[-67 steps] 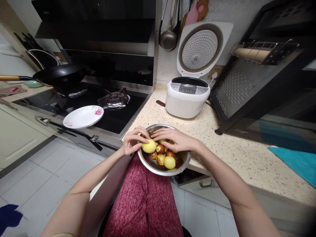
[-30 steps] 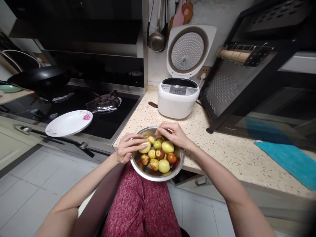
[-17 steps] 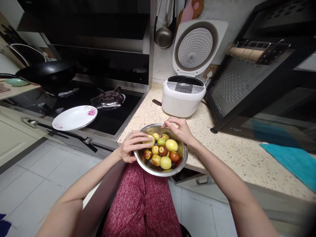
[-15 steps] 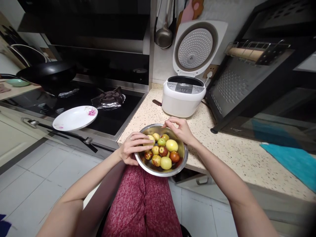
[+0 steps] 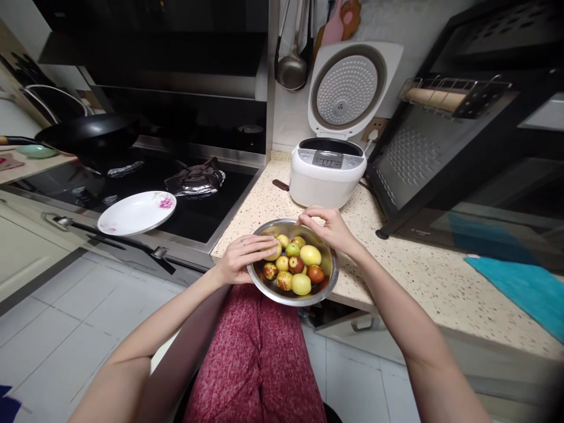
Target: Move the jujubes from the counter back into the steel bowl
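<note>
A stainless steel bowl (image 5: 315,301) holds several jujubes (image 5: 301,284), some yellow-green, some mottled or reddish brown. It sits tilted at the counter's front edge, above my lap. My left hand (image 5: 247,257) is closed over its left rim. Those fingers reach inside across a pale jujube (image 5: 274,251), while the thumb stays outside, mostly hidden. At the far right rim, my right hand (image 5: 330,230) is closed, its fingers curled and pinching the edge. The palm side of this hand is out of sight.
Behind the bowl stands a white rice cooker (image 5: 326,179) with its lid raised. A floral plate (image 5: 136,212) overhangs the stove's front edge, near a burner (image 5: 196,177). A black wok (image 5: 90,135) is farther left. To the right are a black oven (image 5: 440,176) and a teal cloth (image 5: 520,288).
The bowl and both hands have shifted slightly right and up in view. My left fingers lie a little flatter over the rim. The jujubes keep their arrangement.
</note>
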### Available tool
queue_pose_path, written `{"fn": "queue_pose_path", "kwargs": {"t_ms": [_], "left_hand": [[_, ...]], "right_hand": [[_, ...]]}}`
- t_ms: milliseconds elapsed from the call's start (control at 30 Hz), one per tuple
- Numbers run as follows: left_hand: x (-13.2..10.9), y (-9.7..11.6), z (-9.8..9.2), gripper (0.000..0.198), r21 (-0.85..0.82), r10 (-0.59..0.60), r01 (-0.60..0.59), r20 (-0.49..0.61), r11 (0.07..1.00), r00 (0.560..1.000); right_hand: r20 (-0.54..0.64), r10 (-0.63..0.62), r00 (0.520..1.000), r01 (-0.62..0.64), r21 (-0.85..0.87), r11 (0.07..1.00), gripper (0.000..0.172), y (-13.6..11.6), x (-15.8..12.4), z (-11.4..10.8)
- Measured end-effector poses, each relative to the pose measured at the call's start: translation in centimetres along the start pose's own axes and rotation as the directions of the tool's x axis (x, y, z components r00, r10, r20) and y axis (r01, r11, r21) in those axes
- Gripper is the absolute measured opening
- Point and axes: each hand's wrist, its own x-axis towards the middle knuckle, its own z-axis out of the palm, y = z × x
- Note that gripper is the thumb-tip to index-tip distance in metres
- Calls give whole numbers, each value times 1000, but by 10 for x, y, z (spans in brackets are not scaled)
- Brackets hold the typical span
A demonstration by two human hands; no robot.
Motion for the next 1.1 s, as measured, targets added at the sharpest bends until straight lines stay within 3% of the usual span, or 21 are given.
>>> {"fn": "queue_pose_path", "kwargs": {"t_ms": [233,433,633,767,867,933,1100], "left_hand": [[1,6,3,66,189,-197,187,36,964,980],[3,11,8,67,287,-334,316,15,905,943],[0,5,5,78,161,-339,329,37,931,940],[15,7,6,65,37,-465,464,60,885,883],[30,7,9,54,0,-571,572,48,821,820],[35,5,11,51,-33,-597,598,32,801,802],[33,-8,18,56,-37,-660,661,33,749,750]], "right_hand": [[-36,19,999,-27,-220,975,26,11,1,-8],[-54,175,983,-175,-557,812,24,8,2,-20],[-23,309,951,-251,-641,725,19,4,2,-22],[-48,407,912,-338,-651,680,19,12,1,-22],[-33,506,862,-413,-624,664,36,20,0,-26],[20,563,826,-466,-536,704,46,24,1,-29],[73,620,781,-617,-59,785,48,29,6,-33]]}}
